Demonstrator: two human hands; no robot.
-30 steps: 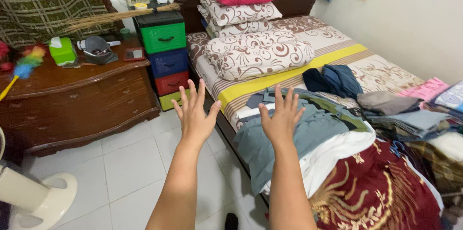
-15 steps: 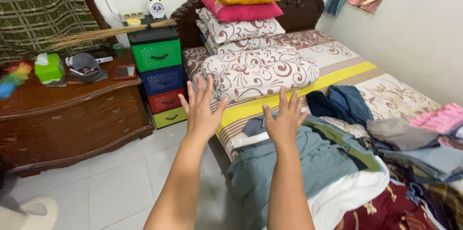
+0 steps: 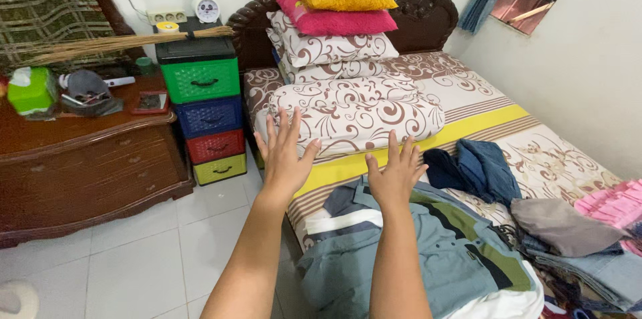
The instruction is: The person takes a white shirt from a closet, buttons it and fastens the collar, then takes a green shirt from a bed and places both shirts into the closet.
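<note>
Grey-blue shirt [image 3: 428, 245] lies on the bed [image 3: 535, 152]; left hand [image 3: 286, 155] and right hand [image 3: 394, 172] hover above, fingers spread, holding nothing.

Bright even daylight, sharp, soft shadows

A bed [image 3: 535, 152] with a dark carved wooden headboard [image 3: 421, 8] fills the right side, covered in a cream sheet with brown swirls and a yellow stripe. At its head, stacked pillows [image 3: 331, 28] rise: two patterned, then pink, then green and yellow on top. A long patterned bolster [image 3: 354, 112] lies across the bed in front of them. Nearer the foot lie a blue-grey shirt [image 3: 428, 245], dark blue folded clothes [image 3: 475, 168], a grey garment [image 3: 565, 225] and pink cloth [image 3: 615, 202] at the right edge.
</note>
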